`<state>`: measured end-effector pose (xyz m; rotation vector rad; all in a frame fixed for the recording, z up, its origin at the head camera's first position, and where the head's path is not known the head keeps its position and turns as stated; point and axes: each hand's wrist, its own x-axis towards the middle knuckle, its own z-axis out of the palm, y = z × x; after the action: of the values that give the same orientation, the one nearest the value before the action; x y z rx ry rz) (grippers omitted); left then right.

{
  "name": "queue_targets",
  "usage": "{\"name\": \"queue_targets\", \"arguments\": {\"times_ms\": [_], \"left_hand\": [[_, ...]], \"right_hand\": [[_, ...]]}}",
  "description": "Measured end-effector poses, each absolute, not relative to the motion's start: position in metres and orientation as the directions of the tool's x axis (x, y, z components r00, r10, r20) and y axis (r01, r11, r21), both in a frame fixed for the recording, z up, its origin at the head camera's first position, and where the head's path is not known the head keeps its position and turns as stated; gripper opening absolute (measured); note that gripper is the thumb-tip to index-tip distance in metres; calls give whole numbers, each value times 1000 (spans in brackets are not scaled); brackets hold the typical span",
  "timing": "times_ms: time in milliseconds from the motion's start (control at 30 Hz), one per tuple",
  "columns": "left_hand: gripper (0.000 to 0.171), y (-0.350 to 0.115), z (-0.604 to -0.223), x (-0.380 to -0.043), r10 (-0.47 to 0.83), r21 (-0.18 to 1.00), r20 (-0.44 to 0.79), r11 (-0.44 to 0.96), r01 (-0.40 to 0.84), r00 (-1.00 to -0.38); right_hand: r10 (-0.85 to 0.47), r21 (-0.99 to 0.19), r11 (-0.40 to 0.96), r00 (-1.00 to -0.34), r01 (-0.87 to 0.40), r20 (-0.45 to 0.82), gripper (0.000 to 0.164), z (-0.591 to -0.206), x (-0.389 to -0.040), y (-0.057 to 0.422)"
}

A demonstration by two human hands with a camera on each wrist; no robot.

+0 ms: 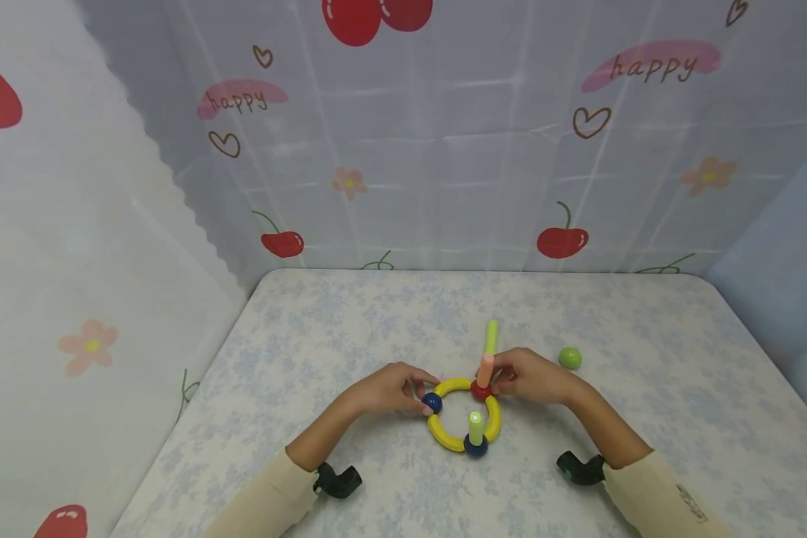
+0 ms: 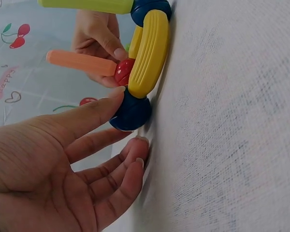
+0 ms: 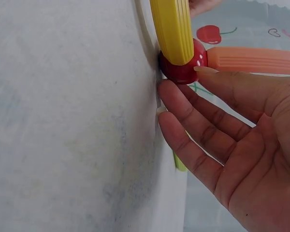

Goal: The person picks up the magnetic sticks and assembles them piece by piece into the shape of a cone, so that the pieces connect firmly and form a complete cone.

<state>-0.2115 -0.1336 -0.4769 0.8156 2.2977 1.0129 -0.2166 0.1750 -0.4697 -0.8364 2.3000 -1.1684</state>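
Observation:
Curved yellow sticks [image 1: 444, 435] and balls form a ring lying on the table. My left hand [image 1: 388, 390] pinches the ring's left blue ball [image 1: 433, 403] between thumb and index finger; the other fingers are loosely bent beside it in the left wrist view. At the ring's far right, my right hand [image 1: 536, 376] holds a red ball [image 3: 181, 72] with thumb and fingers. An orange stick [image 1: 486, 370] stands up from that red ball. On the near side, a second blue ball [image 1: 475, 446] carries an upright light green stick [image 1: 475, 427].
A yellow-green stick [image 1: 492, 338] lies beyond the right fingers, partly hidden by them. To the right of that hand rests a green ball [image 1: 569, 357]. The patterned tabletop [image 1: 350, 321] meets a printed curtain [image 1: 444, 187] at its back edge.

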Motion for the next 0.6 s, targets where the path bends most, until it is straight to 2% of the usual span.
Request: {"name": "queue_targets", "arguments": {"times_ms": [267,600], "left_hand": [[26,-133,-482,-215,653,819,-190,517,249,-733],[28,-121,-489,-226,598,829,-182,519,205,-780]], "right_hand": [[-676,-829,462,-730,-317,-98,22,-470,-206,183],[-687,-835,461,-717,-301,-121,19,-470,-190,190]]}}
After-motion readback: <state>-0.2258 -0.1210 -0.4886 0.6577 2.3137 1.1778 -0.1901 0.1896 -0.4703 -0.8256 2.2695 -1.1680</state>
